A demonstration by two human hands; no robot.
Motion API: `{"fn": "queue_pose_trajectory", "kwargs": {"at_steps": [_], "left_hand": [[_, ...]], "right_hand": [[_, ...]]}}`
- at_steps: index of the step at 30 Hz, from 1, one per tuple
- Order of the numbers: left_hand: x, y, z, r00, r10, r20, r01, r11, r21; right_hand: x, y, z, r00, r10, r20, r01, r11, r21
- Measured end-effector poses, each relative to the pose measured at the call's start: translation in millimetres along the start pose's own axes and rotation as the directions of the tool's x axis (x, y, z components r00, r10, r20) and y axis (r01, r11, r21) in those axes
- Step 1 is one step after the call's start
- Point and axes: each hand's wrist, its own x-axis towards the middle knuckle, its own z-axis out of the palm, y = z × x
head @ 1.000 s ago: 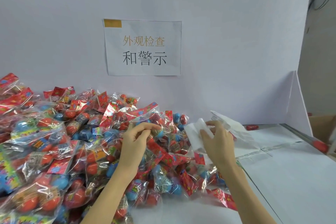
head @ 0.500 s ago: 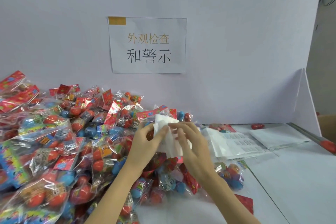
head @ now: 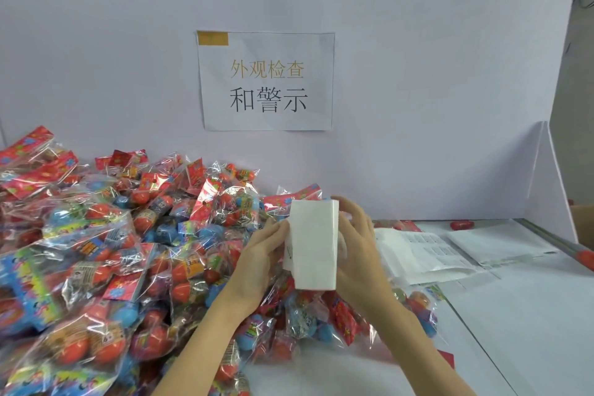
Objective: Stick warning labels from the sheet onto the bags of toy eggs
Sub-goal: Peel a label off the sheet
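Wall sign [head: 266,80] reads 外观检查 和警示. Left hand [head: 260,262] and right hand [head: 360,254] pinch white sheet [head: 313,244] upright by side edges, above heap of bags [head: 128,251] on worktop [head: 514,315]. Sheet face blank, likely its backing. More label sheets [head: 424,254] lie right, print unreadable.

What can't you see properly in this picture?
- The printed side of the folded white sheet: it faces away in the head view, so its labels cannot be seen.
- The fingertips of the left hand and right hand: hidden behind that sheet.
- The print on the label sheets on the table: too small to read.
- The pile of egg bags: cut off by the left and bottom edges.
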Motion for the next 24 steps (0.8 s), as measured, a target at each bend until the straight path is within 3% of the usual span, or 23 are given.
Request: {"fn": "queue_pose_trajectory", "kwargs": {"at_steps": [2,5,8,11,14,18,20,24], "left_hand": [[0,0,0,1.0,-0.01,0.011,0.01,1.0,-0.014],[1,-2,2,0.998,0.016,-0.053,-0.014,0.999,0.044],[4,-1,0,0.958,0.108,-0.267,-0.085,0.992,0.096],[7,0,-5,0.86,0.189,-0.474,-0.141,0.981,0.136],[7,-1,-6,0.804,0.334,-0.492,-0.193,0.929,0.315],[9,-3,-9,0.761,0.386,-0.522,-0.142,0.884,0.446],[7,-2,-9,0.738,0.482,-0.471,-0.147,0.797,0.586],[4,1,-3,0.666,0.721,-0.192,-0.219,0.434,0.874]], "right_hand": [[2,1,-2,1.0,0.015,0.025,-0.013,0.995,-0.101],[2,-2,-2,0.992,0.084,-0.095,-0.09,0.994,-0.054],[5,-1,-9,0.968,0.139,-0.211,-0.133,0.99,0.045],[10,9,-21,0.941,0.195,-0.276,-0.195,0.98,0.029],[12,16,-31,0.92,0.266,-0.289,-0.278,0.961,0.0],[13,24,-35,0.915,0.303,-0.266,-0.326,0.944,-0.046],[13,24,-36,0.925,0.288,-0.248,-0.316,0.945,-0.08],[14,21,-32,0.958,0.23,-0.171,-0.254,0.958,-0.136]]}}
